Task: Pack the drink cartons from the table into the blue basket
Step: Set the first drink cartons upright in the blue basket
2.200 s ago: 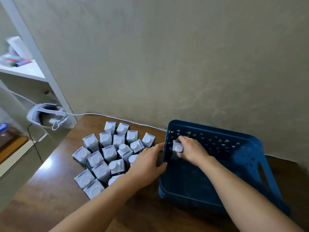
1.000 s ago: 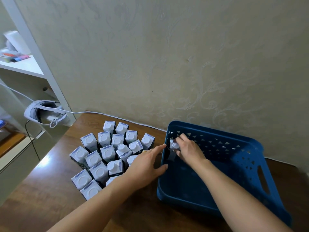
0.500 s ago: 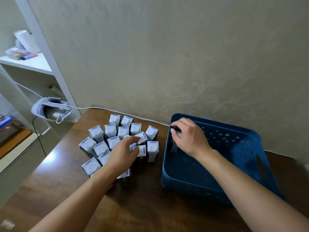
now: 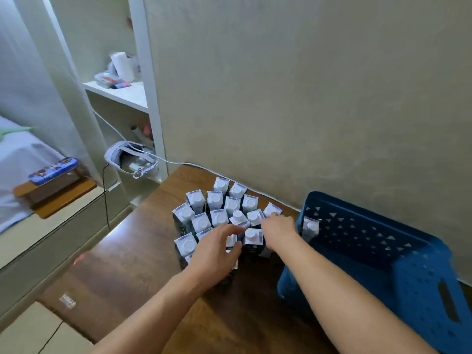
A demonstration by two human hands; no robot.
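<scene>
A: Where are the drink cartons (image 4: 224, 213)?
B: Most stand in a tight bunch on the brown worktop (image 4: 143, 267), near the back edge by the wall, just left of the blue basket (image 4: 398, 267). White caps up.

A: Any in the basket yet?
B: One carton in the basket (image 4: 310, 227). It stands upright in the back left corner, right against the basket's wall.

A: And the L hand (image 4: 217, 249)?
B: It's on the front part of the bunch. Fingers curled over a carton; looks like it grips one, but the carton is mostly hidden under it.

A: R hand (image 4: 278, 231)?
B: It's at the right side of the bunch, close to the basket's left wall. Fingertips reach onto the cartons there. Can't tell if it holds one or only touches. A front carton (image 4: 253, 237) stands between both hands.

A: Other stuff?
B: A white headset (image 4: 130, 159) w/ a cable lies on a low shelf off the worktop's back left corner. A blue case (image 4: 53, 171) sits on a wood ledge far left.
</scene>
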